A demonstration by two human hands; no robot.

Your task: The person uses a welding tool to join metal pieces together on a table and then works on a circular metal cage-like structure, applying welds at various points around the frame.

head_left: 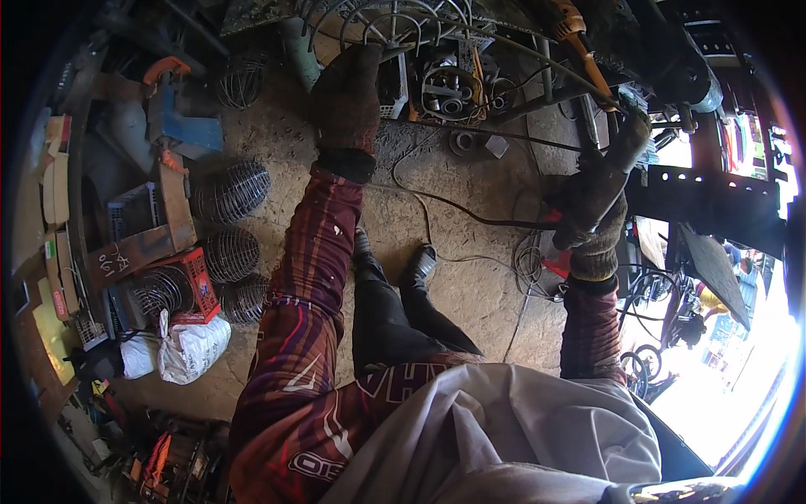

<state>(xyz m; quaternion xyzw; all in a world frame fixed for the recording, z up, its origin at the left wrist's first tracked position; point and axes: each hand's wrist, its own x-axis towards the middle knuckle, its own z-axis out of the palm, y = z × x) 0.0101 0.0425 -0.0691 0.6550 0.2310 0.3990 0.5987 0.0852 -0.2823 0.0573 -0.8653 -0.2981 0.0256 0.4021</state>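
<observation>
My left hand point(347, 97), in a dark glove, reaches to the far edge. Its fingers close at the near side of a round frame of bent metal rods point(395, 21); the fingertips are partly hidden. My right hand point(598, 189), in a dirty grey glove, is closed at the right. A black cable point(495, 220) runs up to it, and a thin rod point(546, 60) leads from its fingers toward the frame. It appears to hold a welding electrode holder, mostly hidden by the glove. Beyond that hand lies an orange-handled tool point(579, 46).
Several wire cages point(231, 186) stand on the concrete floor at left, beside a red crate point(200, 286) and white sacks point(195, 346). A container of metal rings point(449, 92) sits under the frame. Looped cables point(529, 265) cross the floor. A dark perforated beam point(705, 193) spans the right.
</observation>
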